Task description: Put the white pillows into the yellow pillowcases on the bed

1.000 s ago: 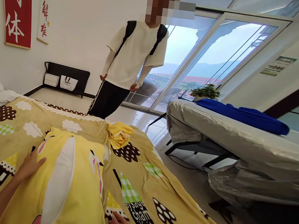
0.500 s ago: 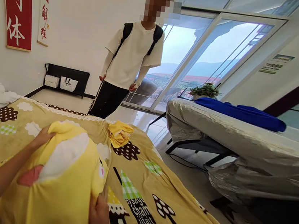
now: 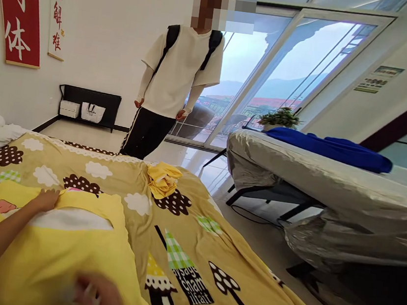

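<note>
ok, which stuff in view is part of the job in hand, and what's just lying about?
In hand:
yellow cover, left hand at its opening's edge
white filling showing in the opening
right hand, blurred, over the cover

Lying about:
crumpled yellow cloth, untouched, link unclear
blue cloth
white bag
potted plant

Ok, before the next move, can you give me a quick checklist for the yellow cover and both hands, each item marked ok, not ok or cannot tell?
1. Left hand touching the yellow cover beside its opening: ok.
2. Right hand grip readable: cannot tell; it is blurred, low over the cover.
3. Opening in view: ok; white material shows through it.
4. Whole cover in view: not ok; its near part runs past the picture's bottom edge.
5. Bunched yellow cloth apart from the cover: ok; it lies farther off on the patterned blanket.
6. Other person away from the cover: ok; they stand beyond the blanket.
</note>
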Available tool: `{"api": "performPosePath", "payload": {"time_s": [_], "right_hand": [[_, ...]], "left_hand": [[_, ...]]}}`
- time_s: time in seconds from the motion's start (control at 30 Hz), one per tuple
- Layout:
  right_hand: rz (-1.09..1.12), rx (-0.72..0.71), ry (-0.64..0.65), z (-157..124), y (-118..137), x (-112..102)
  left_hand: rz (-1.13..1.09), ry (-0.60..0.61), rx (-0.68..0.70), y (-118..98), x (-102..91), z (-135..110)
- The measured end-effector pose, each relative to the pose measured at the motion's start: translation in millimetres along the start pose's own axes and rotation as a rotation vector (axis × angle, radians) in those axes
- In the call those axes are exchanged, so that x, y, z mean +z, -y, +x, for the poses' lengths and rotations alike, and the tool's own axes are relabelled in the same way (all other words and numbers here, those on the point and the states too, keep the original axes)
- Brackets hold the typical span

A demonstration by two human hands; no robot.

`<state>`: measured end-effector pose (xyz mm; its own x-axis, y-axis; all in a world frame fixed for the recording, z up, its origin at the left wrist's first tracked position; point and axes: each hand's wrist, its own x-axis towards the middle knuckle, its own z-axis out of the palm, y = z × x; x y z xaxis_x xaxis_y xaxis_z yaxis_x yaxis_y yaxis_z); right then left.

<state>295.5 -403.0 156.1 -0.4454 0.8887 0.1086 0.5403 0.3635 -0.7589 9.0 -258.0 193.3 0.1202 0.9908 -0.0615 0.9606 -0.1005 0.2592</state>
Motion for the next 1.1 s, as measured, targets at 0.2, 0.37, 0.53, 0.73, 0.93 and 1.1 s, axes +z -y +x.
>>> {"api": "performPosePath", "payload": {"time_s": [0.2, 0.37, 0.53, 0.73, 0.93, 1.1], "right_hand": [[-0.592, 0.382, -0.161, 113.1, -28.7, -43.1], [-0.688, 0.532, -0.025, 143.5, -47.0, -40.3], [-0.747, 0.532, -0.012, 139.6, -36.0, -68.5], [-0.811, 0.504, -0.126, 142.3, -16.0, -88.8], [-0.833, 0.471, -0.165, 147.3, -22.3, -88.9], [-0.846, 0.444, -0.141, 157.6, -34.3, -89.2]], "left_hand": [[0.052, -0.029, 0.365, -71.3, 29.6, -25.8], [0.074, 0.039, 0.570, -113.2, 49.7, -12.3], [0.105, 0.104, 0.628, -132.0, 60.1, -2.8], [0.062, 0.057, 0.595, -154.9, 67.8, 22.4], [0.016, 0.068, 0.495, -142.2, 88.9, 73.4], [0.025, 0.129, 0.518, -142.6, 122.8, 80.2]]}}
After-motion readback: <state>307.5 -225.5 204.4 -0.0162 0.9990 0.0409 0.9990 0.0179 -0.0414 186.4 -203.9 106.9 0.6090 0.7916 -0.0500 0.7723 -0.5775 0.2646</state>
